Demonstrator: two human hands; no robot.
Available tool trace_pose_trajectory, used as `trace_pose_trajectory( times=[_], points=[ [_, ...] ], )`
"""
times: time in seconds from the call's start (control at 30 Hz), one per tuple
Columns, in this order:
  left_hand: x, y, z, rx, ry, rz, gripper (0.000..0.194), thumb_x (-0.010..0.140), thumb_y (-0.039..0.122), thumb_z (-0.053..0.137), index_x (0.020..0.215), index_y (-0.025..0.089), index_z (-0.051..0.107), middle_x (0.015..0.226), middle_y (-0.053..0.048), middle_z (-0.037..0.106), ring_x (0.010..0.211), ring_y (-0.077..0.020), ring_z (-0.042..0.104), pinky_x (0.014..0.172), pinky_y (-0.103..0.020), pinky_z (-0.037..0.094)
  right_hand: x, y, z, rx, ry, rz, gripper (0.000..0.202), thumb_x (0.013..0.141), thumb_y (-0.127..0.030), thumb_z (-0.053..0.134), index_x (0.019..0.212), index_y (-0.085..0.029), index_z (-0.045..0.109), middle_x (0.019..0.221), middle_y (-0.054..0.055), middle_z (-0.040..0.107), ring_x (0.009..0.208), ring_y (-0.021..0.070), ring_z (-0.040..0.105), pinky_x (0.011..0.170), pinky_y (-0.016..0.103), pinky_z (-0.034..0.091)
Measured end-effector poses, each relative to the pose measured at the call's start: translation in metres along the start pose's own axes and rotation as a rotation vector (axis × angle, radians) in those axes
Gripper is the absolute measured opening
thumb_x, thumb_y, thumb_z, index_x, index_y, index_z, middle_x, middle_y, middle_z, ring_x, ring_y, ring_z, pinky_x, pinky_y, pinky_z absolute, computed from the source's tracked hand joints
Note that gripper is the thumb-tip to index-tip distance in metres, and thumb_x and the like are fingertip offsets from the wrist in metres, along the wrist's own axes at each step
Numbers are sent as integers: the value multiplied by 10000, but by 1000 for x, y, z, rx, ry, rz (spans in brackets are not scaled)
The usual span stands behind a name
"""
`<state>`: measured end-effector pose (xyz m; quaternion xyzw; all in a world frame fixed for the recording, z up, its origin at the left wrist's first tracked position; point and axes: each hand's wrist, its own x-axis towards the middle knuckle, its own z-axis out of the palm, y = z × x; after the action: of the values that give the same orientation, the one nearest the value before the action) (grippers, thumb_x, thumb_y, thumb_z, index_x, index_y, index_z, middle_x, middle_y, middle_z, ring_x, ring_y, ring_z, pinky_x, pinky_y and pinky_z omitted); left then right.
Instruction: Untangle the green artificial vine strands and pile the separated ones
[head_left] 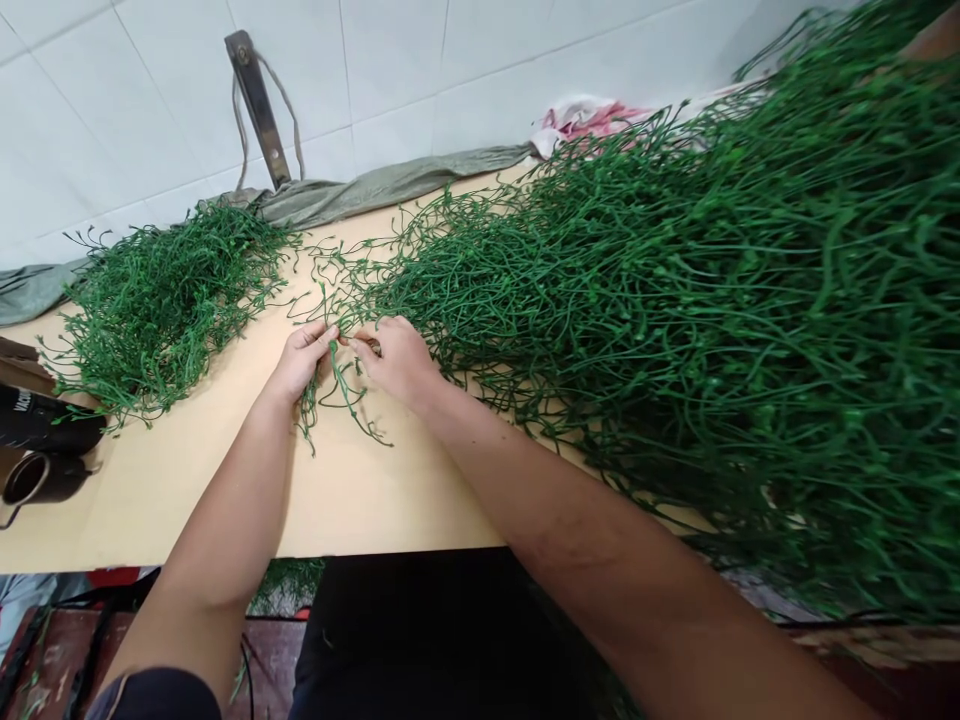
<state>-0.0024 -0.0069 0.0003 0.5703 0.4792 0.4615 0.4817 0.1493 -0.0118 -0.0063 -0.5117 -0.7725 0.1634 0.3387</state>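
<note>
Plainly, the left grip (pixel 302 355) pinches green stems (pixel 307 405); the right grip (pixel 400 358) curls, hold unclear.

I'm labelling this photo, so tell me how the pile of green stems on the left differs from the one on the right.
The small left heap of thin green stems covers far less of the pale, flat tabletop than the big right heap of thin green stems. The left heap fits within the picture, while the right heap runs off its right edge. Both are tangled and green.
</note>
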Motion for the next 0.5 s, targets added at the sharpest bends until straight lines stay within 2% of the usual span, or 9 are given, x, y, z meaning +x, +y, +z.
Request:
trace_pose_trajectory(
  times=[0.07, 0.17, 0.3, 0.5],
  points=[
    [-1, 0, 1, -21, 5, -3, 335, 643, 469, 691, 638, 149, 592, 471, 46, 361, 436, -42, 287, 436, -211, 164, 0, -1, -2, 29, -11, 1, 201, 828, -270, 487, 732, -166, 631, 788, 93, 607, 808, 215, 498, 817, 368, 401],
    [-3, 3, 3, -7, -8, -9, 312, 668, 451, 667, 666, 144, 608, 499, 37, 393, 450, -46, 298, 440, -212, 169, 2, 0, -5, 116, 61, 10, 170, 808, -223, 493, 664, -183, 574, 730, 58, 577, 760, 187, 485, 798, 344, 395],
    [-6, 10, 7, 26, -31, -10, 260, 665, 388, 666, 677, 136, 604, 538, 31, 442, 459, -45, 313, 437, -212, 182, 5, 4, -11, 286, 136, 96, 168, 799, -206, 472, 634, -186, 498, 708, 35, 540, 701, 157, 478, 721, 312, 397],
    [-7, 13, 13, 50, -36, -51, 209, 671, 332, 665, 714, 135, 611, 480, 56, 380, 429, -43, 296, 431, -203, 171, 7, 3, -16, 565, 189, 199, 200, 784, -204, 503, 586, -183, 492, 650, -2, 517, 667, 126, 484, 677, 280, 397]
  ],
)
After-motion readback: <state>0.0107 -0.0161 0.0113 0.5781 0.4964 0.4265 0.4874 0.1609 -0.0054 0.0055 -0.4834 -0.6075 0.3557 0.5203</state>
